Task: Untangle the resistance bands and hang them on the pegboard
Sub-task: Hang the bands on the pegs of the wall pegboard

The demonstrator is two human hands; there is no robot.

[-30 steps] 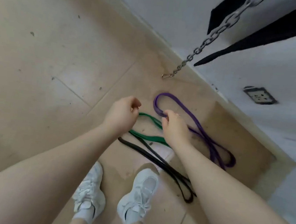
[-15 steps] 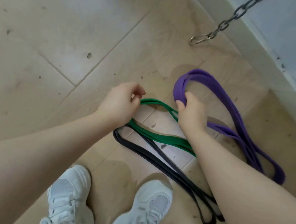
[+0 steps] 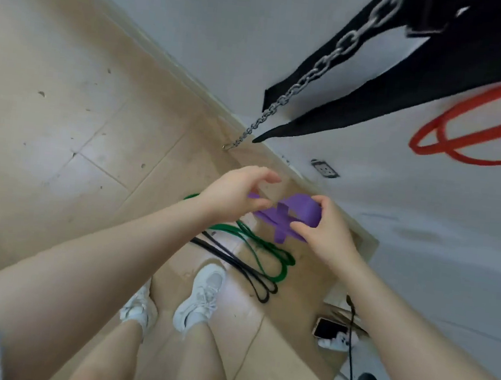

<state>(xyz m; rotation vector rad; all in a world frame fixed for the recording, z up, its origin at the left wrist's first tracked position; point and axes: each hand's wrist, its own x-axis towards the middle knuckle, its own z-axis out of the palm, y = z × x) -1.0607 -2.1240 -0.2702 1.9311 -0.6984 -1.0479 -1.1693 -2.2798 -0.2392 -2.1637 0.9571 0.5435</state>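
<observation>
- Two bare forearms reach forward from the bottom corners, meeting above the floor in front of the person.
- White lace-up sneakers (image 3: 197, 298), mesh-textured, stand side by side on the beige tiled floor (image 3: 64, 127), which is matte and speckled with dark marks.
- Black band (image 3: 235, 264): thin flat rubber loop, lying slack on the floor just ahead of the shoes, its strands running diagonally.
- Green band (image 3: 255, 247): flat rubber loop, doubled over, lying on the floor beside the black one and crossing it near its left end.
- Purple band (image 3: 289, 220): wide flat rubber strap, lifted off the floor, folded so its strands cross in an X between the hands.
- Right hand (image 3: 327, 229): fingers and thumb curled round the purple band, pinching the bunched folds.
- Left hand (image 3: 233, 194): fingers bent in a loose claw, thumb tip touching the purple band; whether it actually grips cannot be told.
- Phone (image 3: 329, 329), dark glossy screen, lies at right near a black cable.
- Steel chain (image 3: 311, 72), rounded links, hangs diagonally to a hook near the skirting.
- Wall socket (image 3: 324, 168) set low in the pale wall.
- Red band (image 3: 477, 133): flat loop hanging against the wall at upper right, below a black panel (image 3: 473, 58); blurred.
</observation>
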